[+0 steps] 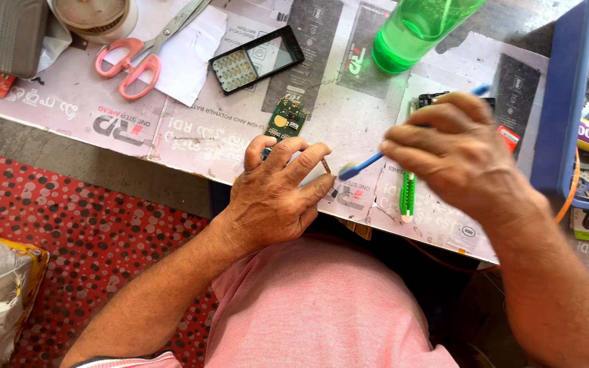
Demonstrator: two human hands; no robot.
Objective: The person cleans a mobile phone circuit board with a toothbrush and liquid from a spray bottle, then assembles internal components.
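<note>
**Brushing a small part at the counter edge**

The left hand (274, 197) pinches a small brownish part (326, 165), too tiny to identify, at the edge of the paper-covered counter (192, 136), just below a green circuit board (285, 120). The right hand (459, 153) is closed around a blue-handled toothbrush (369, 161), its bristles touching the part. Cleaning seems under way; the next stroke calls for a steady pinch and light pressure.
</note>
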